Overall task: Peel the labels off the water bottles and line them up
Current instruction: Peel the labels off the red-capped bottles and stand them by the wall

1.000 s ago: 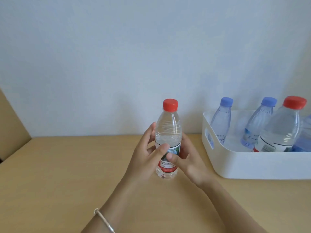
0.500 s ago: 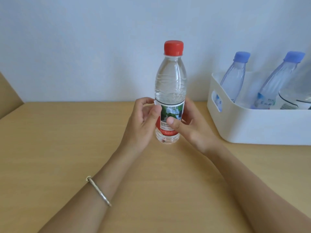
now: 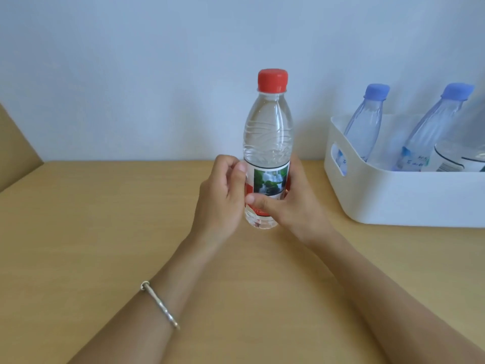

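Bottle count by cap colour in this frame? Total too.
Red cap: 1, the held bottle, gripped by the left hand and right hand.
Blue cap: 2, the blue-cap bottles leaning in the white bin.
Cap out of frame: 1, the cut-off bottle at the right edge, also in the bin.
Total: 4 bottles.
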